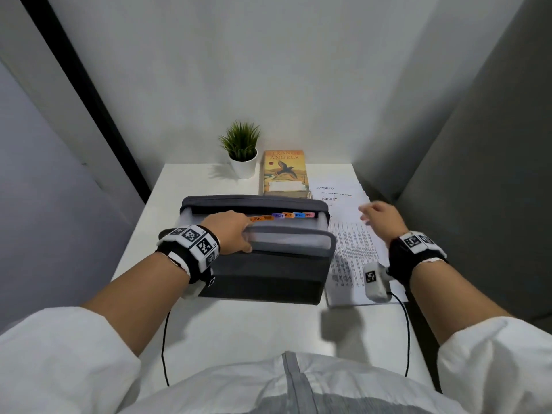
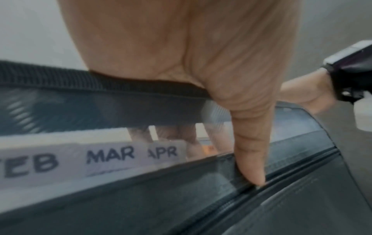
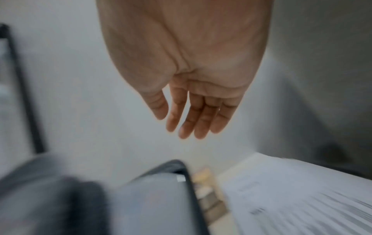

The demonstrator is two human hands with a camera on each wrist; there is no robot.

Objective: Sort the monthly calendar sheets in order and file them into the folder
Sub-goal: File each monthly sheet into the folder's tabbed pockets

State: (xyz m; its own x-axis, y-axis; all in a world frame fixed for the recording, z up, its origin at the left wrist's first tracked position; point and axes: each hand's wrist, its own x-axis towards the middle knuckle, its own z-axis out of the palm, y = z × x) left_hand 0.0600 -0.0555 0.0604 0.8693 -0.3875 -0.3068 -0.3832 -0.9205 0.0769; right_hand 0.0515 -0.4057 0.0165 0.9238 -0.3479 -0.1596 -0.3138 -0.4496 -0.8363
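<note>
White table (image 1: 239,324) is being boxed in by grey partition walls (image 1: 493,144). Grey folder (image 1: 268,276), standing open mid-table, is being held apart by left hand (image 1: 231,231), fingers inside, thumb on front rim. Calendar sheets (image 1: 349,234) are being left beside it, under right hand (image 1: 380,218), fingers relaxed, holding nothing.

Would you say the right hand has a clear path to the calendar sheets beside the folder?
Probably yes: the right hand hovers open and empty over the calendar sheets, nothing between them.
</note>
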